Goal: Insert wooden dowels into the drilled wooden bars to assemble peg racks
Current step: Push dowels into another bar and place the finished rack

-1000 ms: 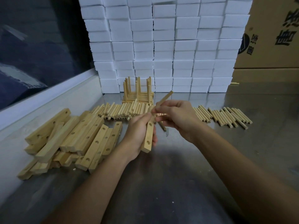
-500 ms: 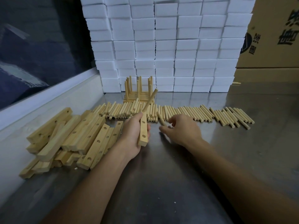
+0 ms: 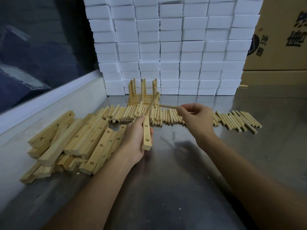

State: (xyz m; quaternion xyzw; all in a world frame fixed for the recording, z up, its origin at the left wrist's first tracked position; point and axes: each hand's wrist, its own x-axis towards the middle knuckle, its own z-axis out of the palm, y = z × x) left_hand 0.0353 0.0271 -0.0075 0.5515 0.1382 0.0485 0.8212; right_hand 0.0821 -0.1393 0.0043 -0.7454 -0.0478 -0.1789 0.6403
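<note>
My left hand (image 3: 135,138) grips a drilled wooden bar (image 3: 146,135) upright above the metal table. One dowel (image 3: 152,102) stands in the bar's far hole and leans up to the right; two more holes show empty on the bar's face. My right hand (image 3: 196,119) pinches a loose dowel (image 3: 169,106) that points left toward the bar, its tip close to the inserted dowel. A long row of loose dowels (image 3: 232,119) lies across the table behind both hands. A heap of drilled bars (image 3: 79,140) lies left of my left hand.
Several finished peg racks (image 3: 143,95) are stacked at the back, in front of a wall of white foam blocks (image 3: 174,47). Cardboard boxes (image 3: 282,39) stand at the back right. A white ledge (image 3: 49,100) and dark window border the metal table (image 3: 182,171) on the left.
My right hand went down to the dowel row, picked up a dowel, and has risen with it toward the bar. The left hand tilted the bar more upright.
</note>
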